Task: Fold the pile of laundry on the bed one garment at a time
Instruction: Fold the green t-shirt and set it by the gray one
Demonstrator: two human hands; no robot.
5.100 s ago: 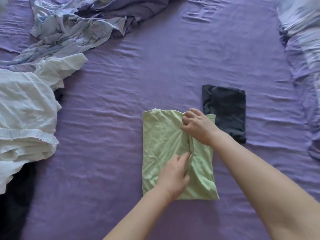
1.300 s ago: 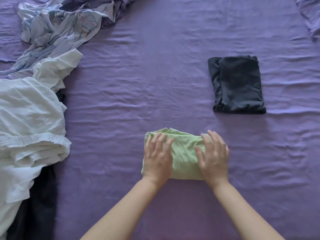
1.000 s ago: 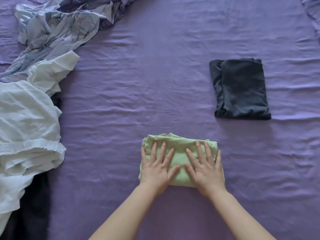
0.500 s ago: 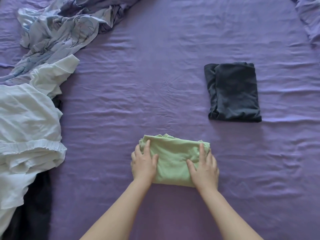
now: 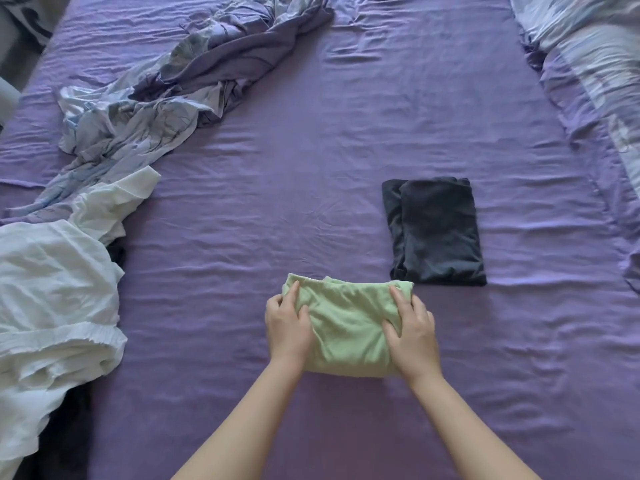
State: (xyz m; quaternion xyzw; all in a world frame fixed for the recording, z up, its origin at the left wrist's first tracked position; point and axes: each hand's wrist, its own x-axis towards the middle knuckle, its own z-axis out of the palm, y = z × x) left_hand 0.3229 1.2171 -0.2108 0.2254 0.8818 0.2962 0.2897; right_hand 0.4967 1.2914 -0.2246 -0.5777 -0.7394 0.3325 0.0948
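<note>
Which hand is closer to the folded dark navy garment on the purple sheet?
Right. The right hand grips the light green folded cloth just below the folded dark navy garment; the left hand holds the cloth's far side.

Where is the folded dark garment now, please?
In the head view, the dark garment lies flat on the purple sheet, right of centre, just beyond and right of the green garment that both hands grip.

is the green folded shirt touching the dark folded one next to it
Cannot tell. In the head view the green garment's far right corner sits right at the dark folded garment's near left corner, with no clear gap or overlap.
</note>
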